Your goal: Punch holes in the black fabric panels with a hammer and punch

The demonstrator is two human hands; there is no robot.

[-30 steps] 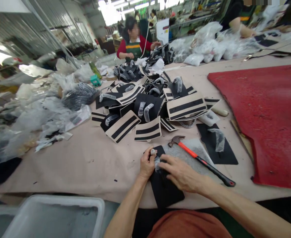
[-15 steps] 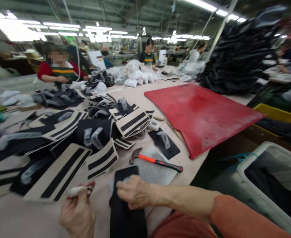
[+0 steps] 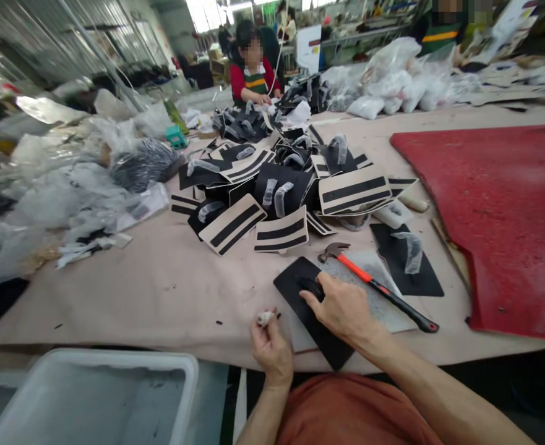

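Observation:
My right hand [image 3: 341, 306] presses down on a flat black piece [image 3: 300, 290] lying at the table's near edge, fingers curled on its top. My left hand [image 3: 270, 346] is raised beside it and pinches a small crumpled white scrap [image 3: 265, 318]. Just beyond the black piece lies a hammer [image 3: 378, 287] with an orange and black handle, resting on a grey felt pad [image 3: 369, 272]. A heap of black and cream striped pieces [image 3: 291, 185] fills the table's middle.
A red mat [image 3: 499, 210] covers the table's right side. Clear plastic bags [image 3: 59, 198] are piled at the left. A white plastic bin [image 3: 91, 395] stands below the near edge. A person in red [image 3: 253, 77] works at the far end.
My left hand has pulled the white scrap off the black piece and drawn back toward me. My head swung right, then returned. My right hand stayed on the black piece.

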